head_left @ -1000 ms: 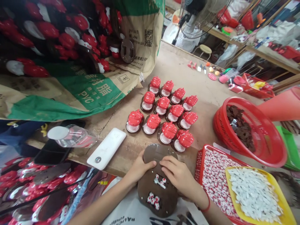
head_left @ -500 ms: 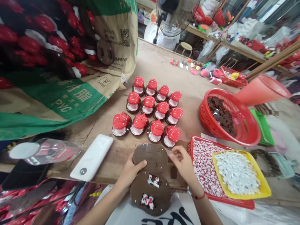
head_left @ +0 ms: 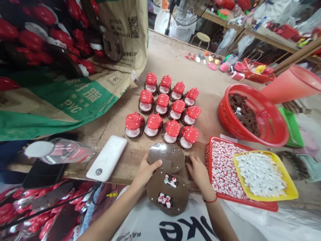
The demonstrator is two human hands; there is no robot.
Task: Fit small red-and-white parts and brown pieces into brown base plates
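My left hand (head_left: pixel 145 170) grips the left edge of a brown figure-eight plastic base (head_left: pixel 167 174) at the table's near edge, thumb on top. Its lower half holds small red-and-white pieces (head_left: pixel 163 199) and a white part in recesses. My right hand (head_left: pixel 198 171) rests on the table just right of the base, fingers curled over a small dark piece; I cannot tell whether it is held. Beyond them stand three rows of red-topped toys on brown bases (head_left: pixel 165 110).
A red tray of small red-and-white pieces (head_left: pixel 222 167) with a yellow tray of white parts (head_left: pixel 263 174) lies right. A red basket of brown parts (head_left: pixel 250 115) is behind it. A white power bank (head_left: pixel 107 157), a plastic bottle (head_left: pixel 57 154) and a big sack of toys (head_left: pixel 62 67) are left.
My right hand left the top of the brown base and moved to the table at its right. The view shifted, and my left hand kept its hold.
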